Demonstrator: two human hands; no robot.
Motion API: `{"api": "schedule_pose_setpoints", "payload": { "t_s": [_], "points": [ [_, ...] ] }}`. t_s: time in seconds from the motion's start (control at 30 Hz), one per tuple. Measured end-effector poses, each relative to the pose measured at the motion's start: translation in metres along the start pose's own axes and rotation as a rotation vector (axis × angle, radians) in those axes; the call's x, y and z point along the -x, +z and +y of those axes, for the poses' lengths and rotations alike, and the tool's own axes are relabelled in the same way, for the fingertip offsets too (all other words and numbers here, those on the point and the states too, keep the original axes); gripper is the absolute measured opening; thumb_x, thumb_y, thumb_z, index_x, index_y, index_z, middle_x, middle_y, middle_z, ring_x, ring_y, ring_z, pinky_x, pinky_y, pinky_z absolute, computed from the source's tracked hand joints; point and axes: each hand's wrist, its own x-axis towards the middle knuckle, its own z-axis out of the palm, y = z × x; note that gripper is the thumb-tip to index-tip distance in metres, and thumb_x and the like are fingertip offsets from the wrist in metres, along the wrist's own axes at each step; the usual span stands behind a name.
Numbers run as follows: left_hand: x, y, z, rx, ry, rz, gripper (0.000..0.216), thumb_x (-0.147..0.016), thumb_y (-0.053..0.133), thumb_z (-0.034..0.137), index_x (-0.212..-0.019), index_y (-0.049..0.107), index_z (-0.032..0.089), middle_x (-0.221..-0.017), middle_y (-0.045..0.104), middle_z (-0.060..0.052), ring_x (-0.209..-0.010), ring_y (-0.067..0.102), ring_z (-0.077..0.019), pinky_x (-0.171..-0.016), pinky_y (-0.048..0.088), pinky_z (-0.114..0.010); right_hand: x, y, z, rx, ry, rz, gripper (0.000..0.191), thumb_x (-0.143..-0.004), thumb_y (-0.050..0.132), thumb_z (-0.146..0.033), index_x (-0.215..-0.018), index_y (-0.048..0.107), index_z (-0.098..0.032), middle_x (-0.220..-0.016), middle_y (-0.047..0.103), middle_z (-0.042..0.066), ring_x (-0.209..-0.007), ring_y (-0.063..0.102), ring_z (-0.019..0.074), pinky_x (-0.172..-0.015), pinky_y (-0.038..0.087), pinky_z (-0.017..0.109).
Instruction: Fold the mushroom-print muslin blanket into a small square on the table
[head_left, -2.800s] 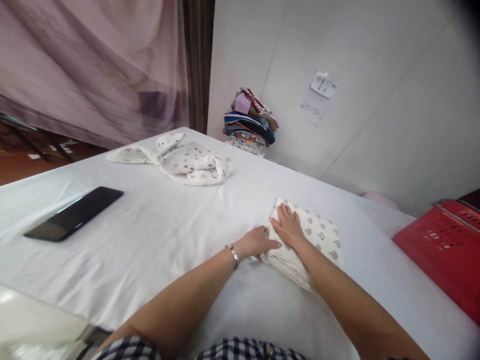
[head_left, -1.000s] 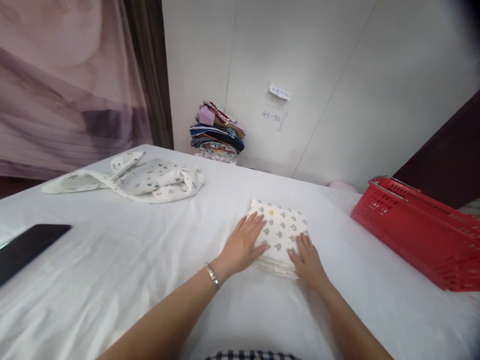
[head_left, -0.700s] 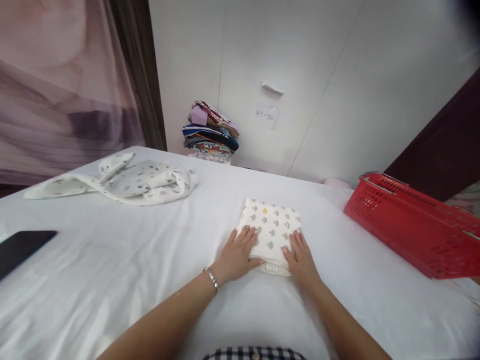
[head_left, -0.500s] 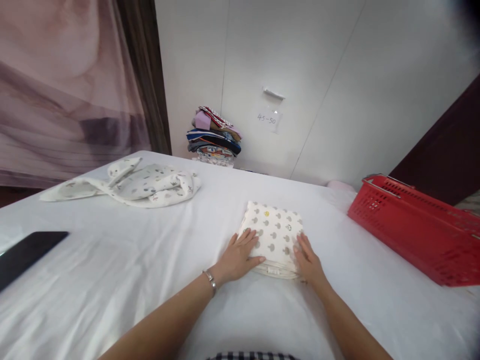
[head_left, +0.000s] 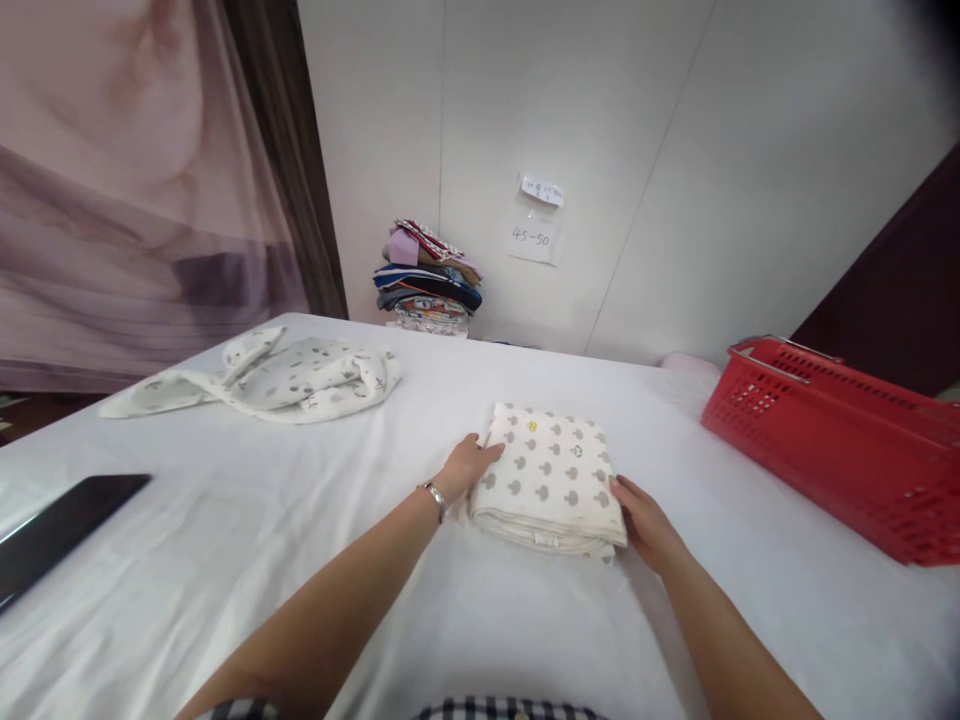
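Note:
A folded white cloth (head_left: 546, 470) with grey tree-like prints and a small yellow mark lies on the white-covered table in front of me. At its left edge is my left hand (head_left: 471, 464), thumb on top and fingers curled round the side, wearing a silver bracelet. My right hand (head_left: 651, 522) grips the right edge, its fingers partly hidden behind the cloth's side. The layers show along the near edge, where a small pale label is visible.
A crumpled white patterned cloth (head_left: 315, 380) lies at the back left, and a black flat object (head_left: 71, 525) at the left edge. On the right stands a red plastic basket (head_left: 832, 440). Folded clothes (head_left: 427, 278) are stacked by the wall beyond the table.
Both hands have gone from lying flat on the folded cloth to holding its left and right edges. Its near edge looks wider and slightly raised.

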Motion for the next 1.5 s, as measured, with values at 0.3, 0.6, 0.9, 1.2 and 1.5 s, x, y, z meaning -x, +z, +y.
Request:
{"api": "schedule_pose_setpoints", "payload": {
  "t_s": [0.3, 0.6, 0.9, 1.2, 1.5],
  "points": [
    [0.002, 0.002, 0.004, 0.194, -0.075, -0.176, 0.052, -0.069, 0.067, 0.047, -0.105, 0.053, 0.012, -0.112, 0.062, -0.014, -0.095, 0.063, -0.0232, -0.074, 0.054, -0.027, -0.007, 0.001, -0.008, -0.044, 0.123, -0.272, 0.048, -0.079, 0.057, -0.050, -0.109, 0.061, -0.012, -0.114, 0.063, 0.015, -0.104, 0.060, 0.0260, -0.090, 0.047, 0.038],
    [0.005, -0.004, -0.013, 0.352, -0.108, -0.197, 0.043, -0.073, 0.066, 0.037, -0.105, 0.049, 0.013, -0.113, 0.061, -0.015, -0.094, 0.063, -0.0235, -0.072, 0.055, -0.028, -0.004, 0.007, -0.014, 0.180, 0.062, -0.261, 0.050, -0.074, 0.065, -0.046, -0.113, 0.060, -0.016, -0.112, 0.064, 0.011, -0.101, 0.061, 0.0256, -0.090, 0.046, 0.039],
    [0.028, -0.018, -0.017, 0.493, -0.097, -0.345, 0.057, -0.070, 0.069, 0.042, -0.116, 0.047, 0.017, -0.122, 0.057, -0.014, -0.103, 0.060, -0.0249, -0.082, 0.054, -0.031, 0.016, 0.021, -0.015, 0.134, -0.066, -0.189, 0.048, -0.075, 0.065, -0.041, -0.118, 0.056, -0.021, -0.117, 0.062, 0.006, -0.105, 0.059, 0.0254, -0.088, 0.049, 0.037],
    [0.036, -0.016, -0.024, 0.743, -0.097, -0.437, 0.061, -0.068, 0.073, 0.034, -0.119, 0.047, 0.015, -0.114, 0.061, -0.016, -0.100, 0.061, -0.0287, -0.084, 0.052, -0.039, 0.030, 0.030, -0.013, -0.109, 0.017, -0.236, 0.050, -0.077, 0.064, -0.042, -0.123, 0.050, -0.026, -0.118, 0.061, 0.006, -0.104, 0.059, 0.0237, -0.088, 0.049, 0.037],
    [0.042, -0.016, -0.029, 0.693, -0.057, -0.320, 0.057, -0.065, 0.074, 0.031, -0.115, 0.050, 0.015, -0.110, 0.063, -0.015, -0.096, 0.062, -0.0284, -0.081, 0.053, -0.039, 0.046, 0.027, -0.001, -0.248, 0.092, -0.175, 0.057, -0.075, 0.066, -0.039, -0.126, 0.048, -0.019, -0.114, 0.063, 0.010, -0.102, 0.060, 0.0263, -0.085, 0.050, 0.038]
  ]
}}
